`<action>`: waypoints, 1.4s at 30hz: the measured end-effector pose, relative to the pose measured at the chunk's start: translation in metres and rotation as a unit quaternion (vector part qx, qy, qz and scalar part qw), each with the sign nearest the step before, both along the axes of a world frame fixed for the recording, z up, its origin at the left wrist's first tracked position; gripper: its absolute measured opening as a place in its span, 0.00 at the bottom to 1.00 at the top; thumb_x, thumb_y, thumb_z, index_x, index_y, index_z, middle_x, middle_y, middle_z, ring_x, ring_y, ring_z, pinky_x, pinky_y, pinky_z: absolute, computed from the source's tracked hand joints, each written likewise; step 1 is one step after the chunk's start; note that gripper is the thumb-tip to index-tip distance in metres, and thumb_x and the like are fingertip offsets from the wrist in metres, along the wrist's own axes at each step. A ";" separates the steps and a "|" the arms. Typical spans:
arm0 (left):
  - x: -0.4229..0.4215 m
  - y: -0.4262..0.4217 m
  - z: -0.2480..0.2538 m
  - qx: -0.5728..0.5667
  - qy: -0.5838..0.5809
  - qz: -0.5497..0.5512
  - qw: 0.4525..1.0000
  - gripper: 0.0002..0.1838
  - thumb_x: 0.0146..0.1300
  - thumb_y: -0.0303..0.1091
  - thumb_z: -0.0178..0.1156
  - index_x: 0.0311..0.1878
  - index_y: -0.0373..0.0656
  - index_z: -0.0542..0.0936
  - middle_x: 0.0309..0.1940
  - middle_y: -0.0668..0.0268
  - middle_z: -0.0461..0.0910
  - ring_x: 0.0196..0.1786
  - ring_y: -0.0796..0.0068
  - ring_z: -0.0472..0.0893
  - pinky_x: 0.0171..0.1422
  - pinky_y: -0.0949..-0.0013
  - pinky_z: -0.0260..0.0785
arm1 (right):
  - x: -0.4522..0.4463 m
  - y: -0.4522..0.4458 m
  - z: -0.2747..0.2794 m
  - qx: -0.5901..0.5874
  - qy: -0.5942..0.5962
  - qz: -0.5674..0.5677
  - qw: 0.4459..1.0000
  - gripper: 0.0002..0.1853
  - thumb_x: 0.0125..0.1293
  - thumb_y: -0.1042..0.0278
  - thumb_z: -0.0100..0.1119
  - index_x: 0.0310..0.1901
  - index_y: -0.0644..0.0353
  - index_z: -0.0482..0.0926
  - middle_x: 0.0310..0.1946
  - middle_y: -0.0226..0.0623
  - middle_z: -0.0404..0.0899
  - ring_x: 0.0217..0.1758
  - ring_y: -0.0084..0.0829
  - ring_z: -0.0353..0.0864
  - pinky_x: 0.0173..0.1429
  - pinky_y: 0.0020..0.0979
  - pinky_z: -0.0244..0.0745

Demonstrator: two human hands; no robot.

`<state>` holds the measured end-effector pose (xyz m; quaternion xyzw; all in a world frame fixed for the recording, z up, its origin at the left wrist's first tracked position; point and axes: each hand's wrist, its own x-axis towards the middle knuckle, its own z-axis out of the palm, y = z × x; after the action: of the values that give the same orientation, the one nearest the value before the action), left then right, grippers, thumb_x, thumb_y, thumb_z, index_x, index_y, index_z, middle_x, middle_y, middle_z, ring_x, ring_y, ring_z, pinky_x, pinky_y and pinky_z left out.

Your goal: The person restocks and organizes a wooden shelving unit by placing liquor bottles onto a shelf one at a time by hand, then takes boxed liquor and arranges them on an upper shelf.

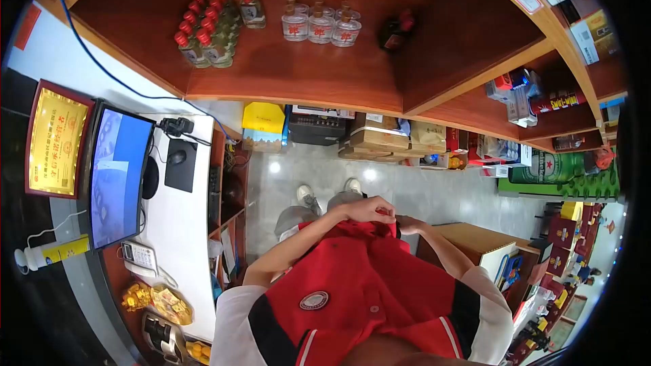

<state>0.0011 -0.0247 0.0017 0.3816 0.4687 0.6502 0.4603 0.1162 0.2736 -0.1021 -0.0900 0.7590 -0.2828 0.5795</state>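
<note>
Wooden shelving point(291, 85) holds bottles marked 郎 point(320, 28) — left fingers point(385, 213) pinch the red shirt point(359, 264), right fingers point(405, 224) too shadowed to tell.

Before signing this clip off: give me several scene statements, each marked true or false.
1. The bare left hand is by the lower front of the red cloth top with black shoulder panels. True.
2. The bare right hand reaches onto the white desk. False: the right hand is also by the red top's lower front.
3. The small red-capped glass bottles stand on the floor. False: the bottles are on the brown wooden shelf.
4. The black computer mouse is on the black rectangular pad. True.
</note>
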 end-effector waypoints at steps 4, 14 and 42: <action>0.003 -0.029 -0.014 -0.049 0.024 0.064 0.996 0.18 0.75 0.45 0.65 0.44 0.36 0.85 0.35 0.66 0.84 0.41 0.76 0.79 0.52 0.67 0.71 | -0.019 -0.052 0.031 0.131 0.069 0.026 0.989 0.43 0.64 0.39 0.67 0.76 0.53 0.69 0.64 0.56 0.82 0.67 0.52 0.82 0.68 0.46 0.77; 0.027 -0.061 -0.095 -0.185 -0.005 0.277 0.943 0.14 0.69 0.41 0.67 0.44 0.39 0.88 0.39 0.59 0.89 0.44 0.72 0.87 0.52 0.65 0.77 | 0.002 -0.061 0.018 -0.082 -0.025 -0.367 0.926 0.29 0.70 0.64 0.61 0.70 0.68 0.72 0.54 0.40 0.86 0.55 0.36 0.86 0.58 0.42 0.80; -0.018 -0.088 0.422 0.335 0.633 0.476 0.510 0.16 0.76 0.49 0.56 0.56 0.51 0.81 0.55 0.62 0.79 0.63 0.66 0.77 0.74 0.53 0.65 | -0.136 -0.019 0.576 -0.490 0.694 0.119 0.514 0.20 0.76 0.64 0.59 0.66 0.54 0.75 0.63 0.33 0.74 0.48 0.29 0.78 0.55 0.28 0.77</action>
<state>-0.0169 -0.1129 0.4239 0.5371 0.4946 0.4663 -0.4994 -0.0199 0.2548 0.4741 -0.6168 0.6427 -0.3859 -0.2398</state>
